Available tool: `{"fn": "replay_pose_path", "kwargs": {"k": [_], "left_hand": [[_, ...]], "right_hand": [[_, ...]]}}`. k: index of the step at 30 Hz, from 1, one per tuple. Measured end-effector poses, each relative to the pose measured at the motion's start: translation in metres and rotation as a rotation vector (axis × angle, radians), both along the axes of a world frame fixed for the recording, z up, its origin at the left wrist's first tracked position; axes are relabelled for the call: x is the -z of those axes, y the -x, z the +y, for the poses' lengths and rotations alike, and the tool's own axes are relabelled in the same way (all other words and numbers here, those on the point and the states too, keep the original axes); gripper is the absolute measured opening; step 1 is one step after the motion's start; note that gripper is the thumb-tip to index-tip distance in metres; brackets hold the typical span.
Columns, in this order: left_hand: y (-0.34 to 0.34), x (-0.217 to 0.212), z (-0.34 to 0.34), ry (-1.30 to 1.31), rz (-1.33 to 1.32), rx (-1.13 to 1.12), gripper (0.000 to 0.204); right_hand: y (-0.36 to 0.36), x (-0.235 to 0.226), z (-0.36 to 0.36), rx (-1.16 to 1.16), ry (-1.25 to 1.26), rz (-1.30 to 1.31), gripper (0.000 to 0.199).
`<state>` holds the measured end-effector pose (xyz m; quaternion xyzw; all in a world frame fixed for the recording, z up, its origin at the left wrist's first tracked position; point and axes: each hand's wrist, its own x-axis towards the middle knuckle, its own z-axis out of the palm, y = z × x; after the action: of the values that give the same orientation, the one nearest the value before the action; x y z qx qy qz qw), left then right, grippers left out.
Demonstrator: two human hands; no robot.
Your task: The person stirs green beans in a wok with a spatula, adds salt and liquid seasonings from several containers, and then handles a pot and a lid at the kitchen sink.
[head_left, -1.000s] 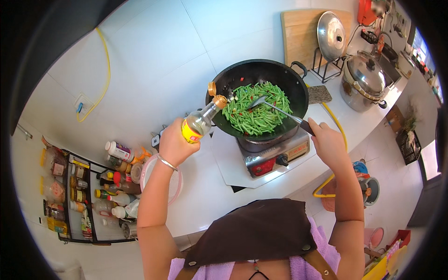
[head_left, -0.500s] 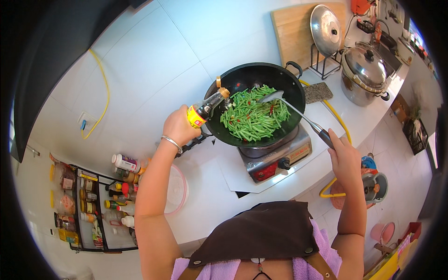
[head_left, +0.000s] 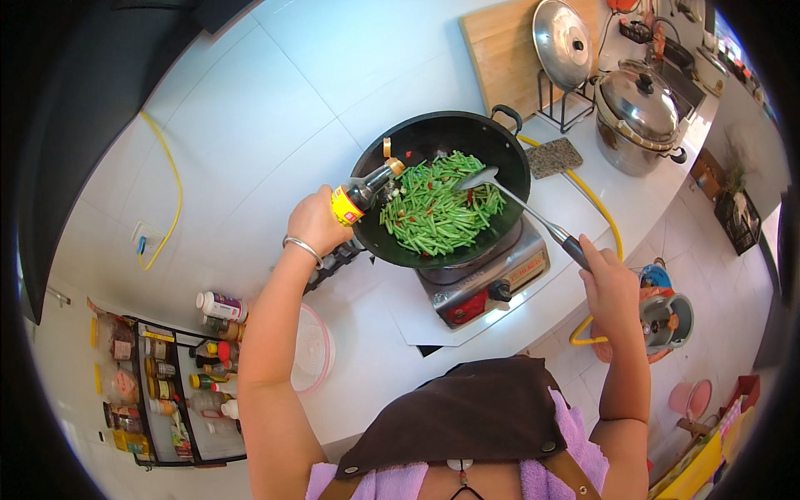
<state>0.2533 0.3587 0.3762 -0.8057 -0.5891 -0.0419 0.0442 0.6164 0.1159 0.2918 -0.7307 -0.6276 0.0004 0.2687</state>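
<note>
My left hand (head_left: 318, 223) is closed around a glass bottle of dark sauce (head_left: 364, 194) with a yellow label. The bottle is tilted, its flip cap raised and its mouth over the left rim of a black wok (head_left: 508, 150). Chopped green beans (head_left: 442, 208) with bits of red chili lie in the wok. In my right hand (head_left: 612, 279) is the dark handle of a metal spatula (head_left: 533, 212), whose blade rests on the beans. Beneath the wok stands a portable gas stove (head_left: 483, 292) with a black knob. Whether sauce is flowing, I cannot tell.
A lidded steel pot (head_left: 637, 125), a lid on a rack (head_left: 562, 46) and a wooden board (head_left: 492, 50) stand at the back right. A yellow hose (head_left: 612, 218) runs past the stove. At left are a clear bowl (head_left: 312, 350) and a rack of jars (head_left: 150, 375).
The view has shifted slightly, so the wok and counter appear a little further left. Both hands keep their grips, and the bottle stays tilted over the wok's rim.
</note>
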Motion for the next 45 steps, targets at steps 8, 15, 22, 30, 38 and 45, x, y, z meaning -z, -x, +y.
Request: {"fn": "replay_pose_path", "kwargs": {"k": [8,15,22,30,38,45], "left_hand": [[-0.007,-0.001,0.003,0.015,0.066,-0.012,0.043],[-0.011,-0.002,0.005,0.019,0.103,-0.009,0.043],[-0.011,-0.001,0.007,0.030,0.117,-0.015,0.043],[-0.006,0.001,0.009,0.030,0.021,-0.022,0.044],[0.022,0.012,0.004,0.184,-0.538,0.044,0.043],[0.046,0.020,-0.043,0.551,-1.174,0.071,0.053]], "right_hand": [[0.002,0.003,0.001,-0.010,0.018,-0.011,0.049],[0.004,0.004,0.003,0.002,0.036,-0.029,0.049],[0.005,0.004,0.004,0.010,0.052,-0.040,0.050],[0.005,0.006,0.008,-0.002,0.008,-0.015,0.049],[0.017,0.007,0.023,-0.020,-0.018,-0.003,0.049],[0.037,0.007,0.046,-0.049,0.066,-0.058,0.055]]}}
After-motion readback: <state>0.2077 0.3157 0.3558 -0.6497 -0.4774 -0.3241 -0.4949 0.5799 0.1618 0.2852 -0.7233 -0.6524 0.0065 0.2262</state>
